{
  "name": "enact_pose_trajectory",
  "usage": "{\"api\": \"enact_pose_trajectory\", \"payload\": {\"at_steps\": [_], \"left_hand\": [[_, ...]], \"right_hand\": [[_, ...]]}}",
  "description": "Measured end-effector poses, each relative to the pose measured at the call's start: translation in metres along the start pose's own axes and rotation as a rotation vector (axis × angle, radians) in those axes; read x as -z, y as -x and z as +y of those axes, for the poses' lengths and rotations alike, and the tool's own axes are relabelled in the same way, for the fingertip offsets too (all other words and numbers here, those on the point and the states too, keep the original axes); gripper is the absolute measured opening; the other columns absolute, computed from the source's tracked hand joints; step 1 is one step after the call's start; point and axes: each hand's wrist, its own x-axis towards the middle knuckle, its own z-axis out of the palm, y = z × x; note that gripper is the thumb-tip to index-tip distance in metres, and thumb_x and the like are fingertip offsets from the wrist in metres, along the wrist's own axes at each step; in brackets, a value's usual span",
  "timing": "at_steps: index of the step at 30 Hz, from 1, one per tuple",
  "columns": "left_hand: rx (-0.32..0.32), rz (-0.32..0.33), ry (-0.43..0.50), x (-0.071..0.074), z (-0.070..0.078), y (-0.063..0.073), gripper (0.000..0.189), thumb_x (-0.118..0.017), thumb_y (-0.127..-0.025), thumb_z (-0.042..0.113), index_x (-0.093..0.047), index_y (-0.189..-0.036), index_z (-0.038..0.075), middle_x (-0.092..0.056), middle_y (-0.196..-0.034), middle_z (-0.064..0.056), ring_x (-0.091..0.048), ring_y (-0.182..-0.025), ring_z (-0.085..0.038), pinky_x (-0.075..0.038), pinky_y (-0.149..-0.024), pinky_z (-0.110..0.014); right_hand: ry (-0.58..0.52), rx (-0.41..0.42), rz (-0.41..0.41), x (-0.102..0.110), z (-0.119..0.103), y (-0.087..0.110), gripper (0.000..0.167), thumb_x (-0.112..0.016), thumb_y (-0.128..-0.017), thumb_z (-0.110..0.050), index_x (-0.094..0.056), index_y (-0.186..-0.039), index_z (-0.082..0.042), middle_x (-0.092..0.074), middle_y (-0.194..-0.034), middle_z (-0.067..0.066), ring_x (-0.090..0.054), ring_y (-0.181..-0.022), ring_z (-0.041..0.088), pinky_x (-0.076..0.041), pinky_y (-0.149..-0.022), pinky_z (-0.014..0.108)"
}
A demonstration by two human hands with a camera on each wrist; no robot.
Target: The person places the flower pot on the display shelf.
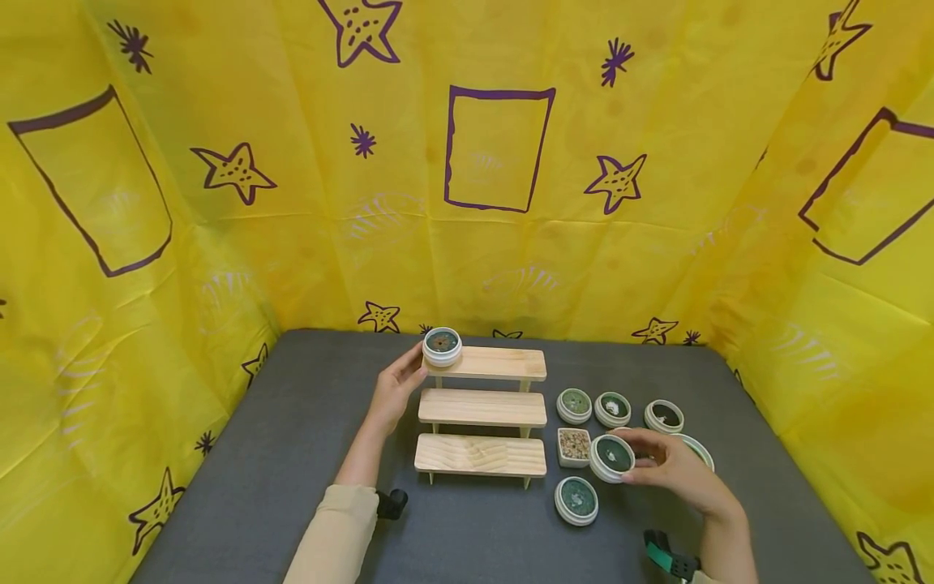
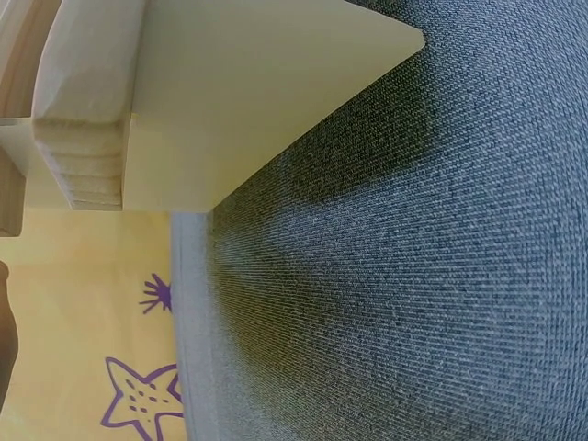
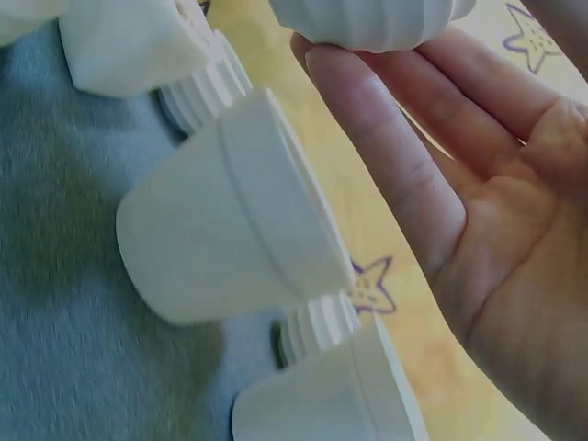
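At the left end of the top tier of a wooden stepped stand (image 1: pixel 481 405), my left hand (image 1: pixel 394 389) holds a small white pot (image 1: pixel 442 346) with a dark, brown-centred filling. My right hand (image 1: pixel 674 466) grips another white pot (image 1: pixel 612 458), filled dark green with a pale spot, above the right-hand group. In the right wrist view, that held pot (image 3: pixel 372 23) shows ribbed sides, and the right fingers (image 3: pixel 395 156) support it from below. The left wrist view shows the stand's side (image 2: pixel 248 92), with only a sliver of the left hand at the edge.
Right of the stand are several white pots, among them a green-filled one (image 1: pixel 574 405), a dark-filled one (image 1: pixel 664 416) and a near one (image 1: pixel 577 500). A square pot (image 1: pixel 573 447) holds pebbles. Yellow patterned cloth (image 1: pixel 496 268) walls the grey table (image 1: pixel 467 535) at the back and sides.
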Motion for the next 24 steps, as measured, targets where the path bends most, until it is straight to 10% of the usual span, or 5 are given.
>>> {"api": "enact_pose_trajectory", "payload": {"at_steps": [11,24], "left_hand": [[0.006,-0.013,0.011,0.000,-0.001,-0.001,0.052,-0.056,-0.097,0.001,-0.044,-0.147,0.001,-0.045,-0.153,-0.018,-0.046,-0.139,-0.030,-0.045,-0.098,-0.008],[0.015,-0.019,0.005,0.001,0.000,-0.001,0.053,-0.056,-0.097,0.001,-0.043,-0.148,0.002,-0.044,-0.154,-0.017,-0.044,-0.140,-0.030,-0.046,-0.101,-0.013]], "right_hand": [[0.042,0.010,0.031,-0.012,-0.016,-0.029,0.052,-0.076,-0.084,-0.009,-0.059,-0.131,0.001,-0.067,-0.123,-0.011,-0.068,-0.099,0.003,-0.058,-0.082,0.021],[0.073,0.010,0.110,-0.025,-0.040,-0.058,0.051,-0.080,-0.082,-0.017,-0.063,-0.129,-0.011,-0.069,-0.125,0.012,-0.067,-0.102,0.003,-0.056,-0.087,0.020]]}}
